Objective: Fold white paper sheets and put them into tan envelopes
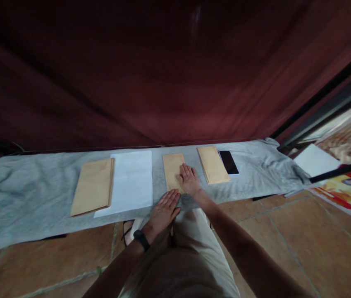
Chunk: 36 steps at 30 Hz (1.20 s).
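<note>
A tan paper envelope point(173, 167) lies flat on the grey cloth in front of me. My right hand point(189, 180) rests on its right side, palm down with fingers stretched out. At the envelope's lower left corner is my left hand point(164, 209), also flat with extended fingers, a dark band on its wrist. Both hands lie open, gripping nothing. To the right sits a stack of similar tan envelopes point(212, 163). On the left, a thicker pile of larger tan envelopes point(93, 186) partly overlaps white paper sheets point(133, 180).
A grey cloth point(39, 194) covers the narrow surface. Beside the right stack lies a dark-screened phone point(229, 162). A dark red curtain-like sheet point(169, 82) rises behind. At far right are a metal frame point(327, 107) and a colourful printed box point(349, 192) above the tiled floor point(274, 236).
</note>
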Each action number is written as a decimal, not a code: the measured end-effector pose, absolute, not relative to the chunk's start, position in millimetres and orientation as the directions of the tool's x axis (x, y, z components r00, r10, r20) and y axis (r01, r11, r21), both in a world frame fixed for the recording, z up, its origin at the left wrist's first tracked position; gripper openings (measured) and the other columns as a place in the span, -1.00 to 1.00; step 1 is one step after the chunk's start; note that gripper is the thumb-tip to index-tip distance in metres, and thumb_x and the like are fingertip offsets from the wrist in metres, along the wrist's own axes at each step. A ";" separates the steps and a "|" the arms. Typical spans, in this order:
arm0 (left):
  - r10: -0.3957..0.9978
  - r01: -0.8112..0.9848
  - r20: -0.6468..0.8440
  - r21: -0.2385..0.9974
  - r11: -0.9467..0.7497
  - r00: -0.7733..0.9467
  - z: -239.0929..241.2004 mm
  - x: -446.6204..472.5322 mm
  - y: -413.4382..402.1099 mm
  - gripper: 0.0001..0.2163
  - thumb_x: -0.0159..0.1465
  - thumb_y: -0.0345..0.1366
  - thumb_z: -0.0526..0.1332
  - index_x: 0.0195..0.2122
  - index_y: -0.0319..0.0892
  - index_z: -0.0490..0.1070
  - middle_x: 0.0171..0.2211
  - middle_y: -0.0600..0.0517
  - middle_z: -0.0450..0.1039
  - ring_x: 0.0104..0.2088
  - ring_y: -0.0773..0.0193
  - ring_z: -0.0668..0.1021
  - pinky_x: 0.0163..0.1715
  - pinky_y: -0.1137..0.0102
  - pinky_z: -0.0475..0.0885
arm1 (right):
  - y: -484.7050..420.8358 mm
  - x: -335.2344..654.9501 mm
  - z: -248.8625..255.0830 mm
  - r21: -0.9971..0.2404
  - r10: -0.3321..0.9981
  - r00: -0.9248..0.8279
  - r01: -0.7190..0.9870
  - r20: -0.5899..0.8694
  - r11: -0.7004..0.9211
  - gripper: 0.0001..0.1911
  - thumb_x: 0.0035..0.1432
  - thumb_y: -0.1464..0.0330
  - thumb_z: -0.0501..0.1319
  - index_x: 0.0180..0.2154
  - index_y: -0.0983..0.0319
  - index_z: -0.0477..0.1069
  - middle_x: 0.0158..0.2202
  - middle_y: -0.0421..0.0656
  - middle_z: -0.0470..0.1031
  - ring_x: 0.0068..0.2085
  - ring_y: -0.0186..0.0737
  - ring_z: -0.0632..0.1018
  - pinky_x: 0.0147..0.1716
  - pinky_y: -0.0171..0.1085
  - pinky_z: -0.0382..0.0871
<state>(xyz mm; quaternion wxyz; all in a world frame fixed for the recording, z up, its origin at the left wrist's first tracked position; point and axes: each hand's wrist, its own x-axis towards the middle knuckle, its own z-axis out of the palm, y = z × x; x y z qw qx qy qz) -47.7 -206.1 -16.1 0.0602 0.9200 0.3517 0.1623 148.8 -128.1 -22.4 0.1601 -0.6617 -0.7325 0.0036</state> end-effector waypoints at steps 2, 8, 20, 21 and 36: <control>0.665 0.627 0.255 0.220 -0.747 0.702 -15.4 -47.2 -206.0 -0.52 0.48 -0.15 0.05 0.35 -0.24 0.24 0.36 -0.17 0.27 0.39 0.09 0.27 0.38 0.10 0.23 | -142.4 150.4 -24.5 -0.216 0.967 -0.079 0.967 0.243 0.133 -0.41 0.50 0.20 -0.05 0.39 0.39 0.13 0.42 0.09 0.16 0.41 0.02 0.23 0.38 0.05 0.02; 0.683 0.635 0.257 0.253 -0.730 0.683 -17.2 -45.3 -205.7 -0.55 0.47 -0.22 0.04 0.34 -0.25 0.25 0.35 -0.20 0.28 0.37 0.05 0.31 0.36 0.06 0.26 | -190.9 156.9 -26.8 -0.217 0.953 -0.153 0.952 0.263 0.213 -0.41 0.48 0.21 -0.02 0.40 0.34 0.12 0.42 0.06 0.18 0.41 -0.01 0.24 0.38 0.04 0.06; 0.988 0.065 -0.156 0.986 0.154 0.018 -10.8 -18.0 -196.8 -0.64 0.24 -0.27 0.26 0.08 -0.14 0.47 0.26 -0.16 0.41 0.29 0.00 0.42 0.33 -0.03 0.27 | -240.7 153.6 -23.1 -0.235 0.949 -0.155 0.946 0.274 0.222 -0.40 0.45 0.26 0.01 0.41 0.36 0.11 0.41 0.05 0.19 0.41 -0.01 0.24 0.40 0.03 0.05; 0.976 -0.029 -0.219 0.975 0.219 -0.001 -9.3 -17.8 -192.6 -0.63 0.21 -0.26 0.29 0.06 -0.15 0.48 0.21 -0.17 0.46 0.25 0.01 0.47 0.30 0.00 0.31 | -240.9 152.4 -22.7 -0.237 0.950 -0.148 0.947 0.275 0.216 -0.40 0.45 0.26 0.01 0.40 0.38 0.11 0.41 0.06 0.19 0.41 0.00 0.24 0.40 0.04 0.04; 0.949 -0.231 -0.314 0.925 0.302 -0.021 16.3 -11.4 -169.8 -0.56 -0.11 -0.29 0.42 -0.13 -0.19 0.55 -0.28 -0.02 0.62 -0.36 0.27 0.58 -0.39 0.40 0.42 | -225.6 135.4 -4.7 -0.235 0.964 -0.061 0.964 0.259 0.124 -0.43 0.36 0.37 0.08 0.36 0.32 0.22 0.34 0.10 0.32 0.26 0.09 0.43 0.34 0.09 0.13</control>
